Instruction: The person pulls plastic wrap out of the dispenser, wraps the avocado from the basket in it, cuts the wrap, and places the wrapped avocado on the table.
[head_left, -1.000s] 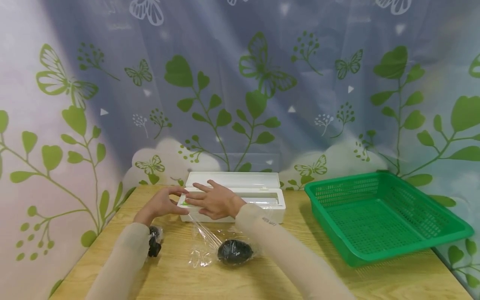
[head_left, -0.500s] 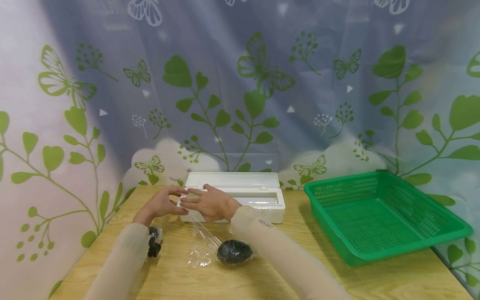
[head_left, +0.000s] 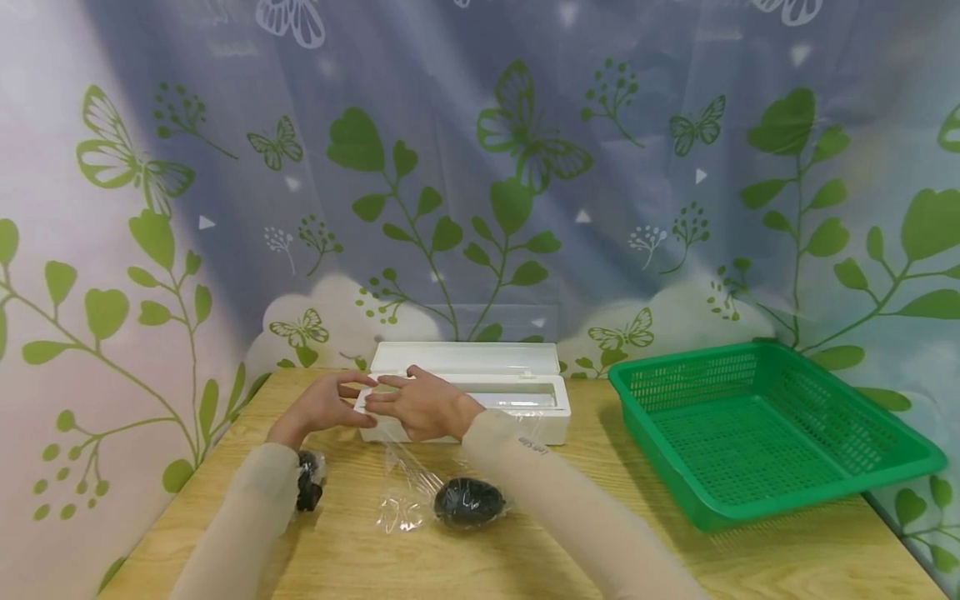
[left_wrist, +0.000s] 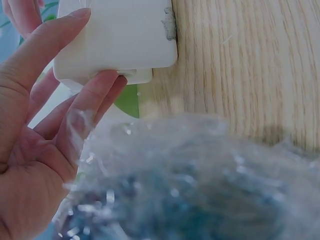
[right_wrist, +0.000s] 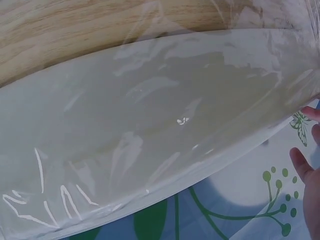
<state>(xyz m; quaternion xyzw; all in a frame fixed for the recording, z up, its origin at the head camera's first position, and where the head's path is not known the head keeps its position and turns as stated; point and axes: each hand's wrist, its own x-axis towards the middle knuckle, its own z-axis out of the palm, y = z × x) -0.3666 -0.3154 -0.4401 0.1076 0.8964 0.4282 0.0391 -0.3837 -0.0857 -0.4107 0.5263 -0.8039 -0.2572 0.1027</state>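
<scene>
Wooden table (head_left: 525,550), white rectangular dispenser box (head_left: 480,379), lid open

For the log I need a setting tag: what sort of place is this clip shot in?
Probably a staged recording corner, not a real kitchen: a wooden table set against a printed curtain of leaves and butterflies, with only a white cling-film box, a green basket and wrapped dark items on it.

Soft, even daylight; sharp head view, blurred wrist close-ups, glare on the cling film (right_wrist: 150,130).

white dispenser box (head_left: 480,392) — lid open
</scene>
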